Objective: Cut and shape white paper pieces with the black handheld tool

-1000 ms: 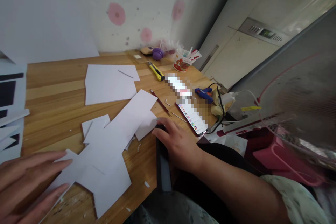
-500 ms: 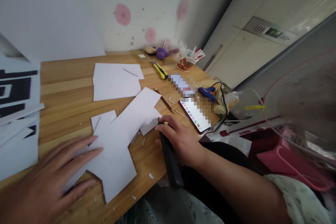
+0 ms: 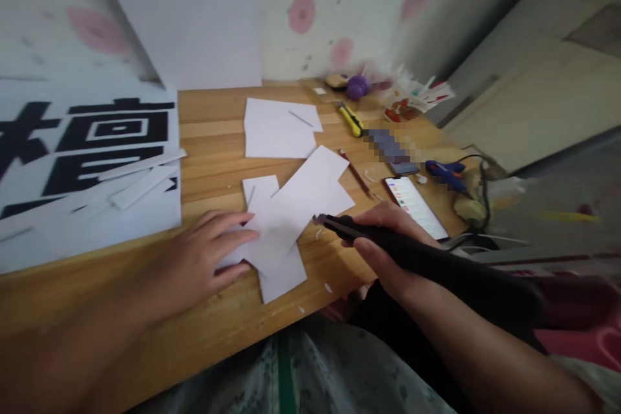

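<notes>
My left hand (image 3: 213,252) lies with its fingers spread on a white cross-shaped board piece (image 3: 284,268), pressing its left side. My right hand (image 3: 388,239) is wrapped round a black-handled cutting tool (image 3: 417,259) with a narrow metal tip. That tip is close to the right edge of a white strip of board (image 3: 310,187), which lies slanted over the other pieces; I cannot tell whether it touches. Behind them rests another white board piece (image 3: 279,132) with a thin grey stick on it.
A pencil (image 3: 356,174), a yellow box cutter (image 3: 350,119), two phones, one lit (image 3: 414,204), and a blue glue gun (image 3: 444,174) lie to the right. A paper cup (image 3: 402,107) stands at the back. On the left are a printed sheet (image 3: 160,207) and white strips (image 3: 140,187).
The view has swung left. My right hand has turned the black tool from pointing away to pointing left, its tip now beside the white strip. My left hand stays on the board.
</notes>
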Tool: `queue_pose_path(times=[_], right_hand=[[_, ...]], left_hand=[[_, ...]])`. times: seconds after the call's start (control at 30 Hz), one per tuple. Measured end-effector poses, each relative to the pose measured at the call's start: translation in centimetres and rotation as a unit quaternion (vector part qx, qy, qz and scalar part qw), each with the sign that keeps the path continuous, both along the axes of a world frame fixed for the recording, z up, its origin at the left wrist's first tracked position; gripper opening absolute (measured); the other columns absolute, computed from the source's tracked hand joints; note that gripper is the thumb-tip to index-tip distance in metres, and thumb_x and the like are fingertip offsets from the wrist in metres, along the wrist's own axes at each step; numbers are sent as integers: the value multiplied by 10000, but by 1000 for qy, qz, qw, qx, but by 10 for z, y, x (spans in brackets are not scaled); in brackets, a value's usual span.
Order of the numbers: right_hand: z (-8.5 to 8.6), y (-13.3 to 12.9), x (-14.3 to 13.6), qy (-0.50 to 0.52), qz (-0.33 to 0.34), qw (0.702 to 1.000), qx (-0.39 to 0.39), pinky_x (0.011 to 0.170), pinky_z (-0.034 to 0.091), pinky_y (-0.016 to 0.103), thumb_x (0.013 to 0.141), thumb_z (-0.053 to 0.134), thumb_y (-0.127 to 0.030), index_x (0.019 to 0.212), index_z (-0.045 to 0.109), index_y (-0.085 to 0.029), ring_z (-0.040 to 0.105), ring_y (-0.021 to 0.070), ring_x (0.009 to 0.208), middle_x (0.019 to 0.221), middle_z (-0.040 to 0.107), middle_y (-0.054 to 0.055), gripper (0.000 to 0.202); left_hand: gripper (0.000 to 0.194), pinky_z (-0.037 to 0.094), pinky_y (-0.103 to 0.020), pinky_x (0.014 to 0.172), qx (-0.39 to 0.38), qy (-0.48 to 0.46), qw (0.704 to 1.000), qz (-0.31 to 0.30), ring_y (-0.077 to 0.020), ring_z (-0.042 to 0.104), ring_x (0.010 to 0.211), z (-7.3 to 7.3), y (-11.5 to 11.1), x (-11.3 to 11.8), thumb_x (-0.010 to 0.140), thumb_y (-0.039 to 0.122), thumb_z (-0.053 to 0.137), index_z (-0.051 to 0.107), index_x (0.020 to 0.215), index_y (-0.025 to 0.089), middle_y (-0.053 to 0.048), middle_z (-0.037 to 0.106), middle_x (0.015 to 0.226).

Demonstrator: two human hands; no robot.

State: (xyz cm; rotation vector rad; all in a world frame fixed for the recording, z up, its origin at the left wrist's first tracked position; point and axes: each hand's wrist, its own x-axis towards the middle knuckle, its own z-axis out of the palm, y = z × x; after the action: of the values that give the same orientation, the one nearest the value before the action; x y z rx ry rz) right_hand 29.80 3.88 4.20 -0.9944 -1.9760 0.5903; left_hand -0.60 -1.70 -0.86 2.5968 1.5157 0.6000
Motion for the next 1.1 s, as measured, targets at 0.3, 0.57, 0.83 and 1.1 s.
queue_pose_path(times=[0.3,0.57,0.83,1.1], right_hand=[[-8,-8,-21,-38,81,995,-45,642,612,271,843,713,-329,1079,691,-280,748,174,735,900,779,20,242],[-13,-3,-47,-69,149,986,-32,575,585,274,861,666,-284,1028,682,-256,710,164,647,806,756,15,170],[-11,3,-52,-100,177,979,0,584,579,246,853,656,-209,1019,676,-225,716,156,668,817,759,24,168],[-13,5,-53,-108,195,975,8,592,591,254,861,656,-207,1046,665,-246,718,162,670,833,757,26,189]], left_hand=[[249,540,-466,959,-1,-3,1000,-27,-295,542,1196,6,0,5,934,316,547,669,1130,222,-123,554,1342],[294,485,-484,1064,33,7,998,-57,-281,531,1279,10,-3,7,958,173,434,716,1024,224,-106,592,1345],[288,435,-502,1106,-5,29,997,-77,-285,536,1293,12,-5,9,939,164,462,669,1122,246,-109,561,1388],[294,450,-540,1088,-17,25,996,-86,-326,503,1322,13,-6,9,918,184,531,637,1184,250,-139,538,1407]])
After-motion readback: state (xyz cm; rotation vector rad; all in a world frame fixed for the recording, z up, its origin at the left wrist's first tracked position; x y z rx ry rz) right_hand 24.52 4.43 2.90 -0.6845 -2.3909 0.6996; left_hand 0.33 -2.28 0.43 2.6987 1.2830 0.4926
